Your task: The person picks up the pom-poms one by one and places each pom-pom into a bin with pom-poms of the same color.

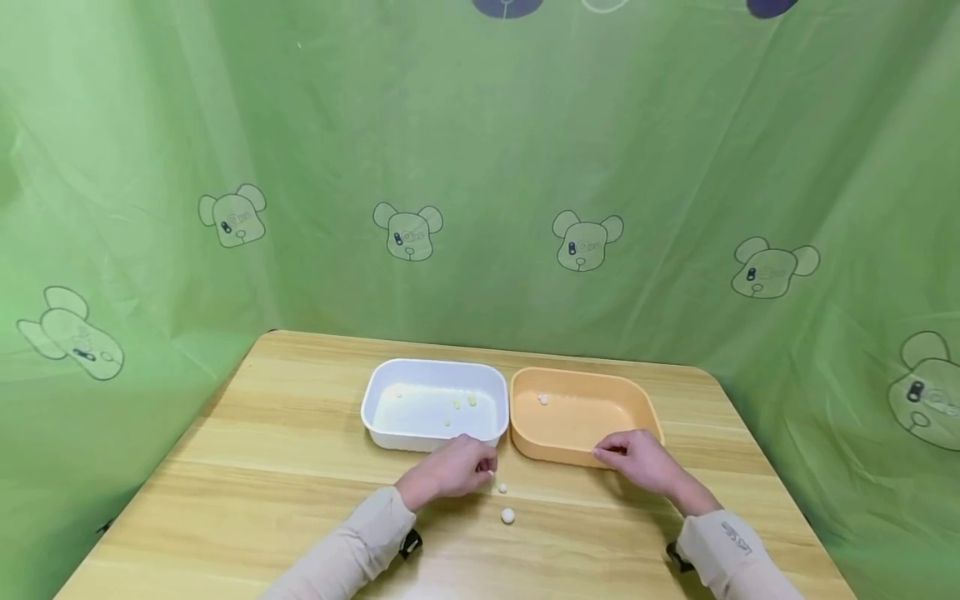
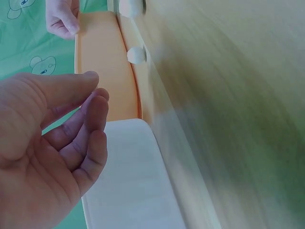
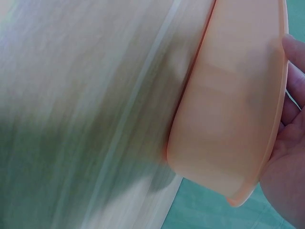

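My left hand point(image 1: 454, 467) is just in front of the white tub point(image 1: 386, 441), fingers loosely bent, thumb tip near the index fingertip. In the left wrist view nothing shows between thumb and fingers point(image 2: 96, 112). Close to it on the table lie a small white ball point(image 1: 502, 487) and a larger white ball point(image 1: 507, 516). My right hand point(image 1: 647, 461) holds the near rim of the orange tub point(image 1: 558, 452), toward its right corner. From the right wrist view, the thumb tip meets the rim; part of the fingers point(image 3: 296, 83) is hidden behind it.
Several small yellowish pieces point(image 1: 472, 400) lie scattered in the white tub. A whitish piece point(image 1: 543, 399) sits at the left end of the orange tub. Both tubs stand side by side on the wooden table point(image 1: 300, 417), with a green curtain point(image 1: 480, 292) around it.
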`<action>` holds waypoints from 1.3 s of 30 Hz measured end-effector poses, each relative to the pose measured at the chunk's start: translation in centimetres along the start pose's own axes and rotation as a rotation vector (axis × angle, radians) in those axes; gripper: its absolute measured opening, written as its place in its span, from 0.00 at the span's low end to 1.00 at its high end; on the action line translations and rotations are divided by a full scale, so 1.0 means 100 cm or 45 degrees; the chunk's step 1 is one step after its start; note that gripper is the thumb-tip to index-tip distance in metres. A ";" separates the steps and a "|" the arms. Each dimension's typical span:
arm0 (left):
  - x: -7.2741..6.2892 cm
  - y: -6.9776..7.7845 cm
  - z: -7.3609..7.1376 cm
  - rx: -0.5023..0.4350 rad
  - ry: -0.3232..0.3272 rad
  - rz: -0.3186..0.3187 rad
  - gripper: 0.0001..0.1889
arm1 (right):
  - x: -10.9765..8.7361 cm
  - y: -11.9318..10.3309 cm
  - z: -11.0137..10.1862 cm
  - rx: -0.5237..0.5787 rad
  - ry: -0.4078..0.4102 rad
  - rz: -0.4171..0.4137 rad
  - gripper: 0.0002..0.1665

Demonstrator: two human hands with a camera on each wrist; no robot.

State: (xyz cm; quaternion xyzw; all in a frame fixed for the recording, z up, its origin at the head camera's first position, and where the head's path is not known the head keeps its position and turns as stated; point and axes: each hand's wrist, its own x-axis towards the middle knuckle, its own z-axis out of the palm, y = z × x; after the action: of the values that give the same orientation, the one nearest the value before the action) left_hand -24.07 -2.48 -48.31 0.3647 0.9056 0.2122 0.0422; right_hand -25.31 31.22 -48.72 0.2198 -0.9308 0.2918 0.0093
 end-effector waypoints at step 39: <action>0.018 0.023 -0.014 -0.049 0.092 0.049 0.01 | -0.001 0.002 0.002 -0.044 0.031 -0.049 0.08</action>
State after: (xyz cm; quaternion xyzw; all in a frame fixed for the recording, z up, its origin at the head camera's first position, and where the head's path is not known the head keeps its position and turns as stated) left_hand -24.20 -0.30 -46.00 0.3732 0.8952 0.2434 0.0123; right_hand -25.29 31.33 -49.04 0.2340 -0.9312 0.2780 0.0299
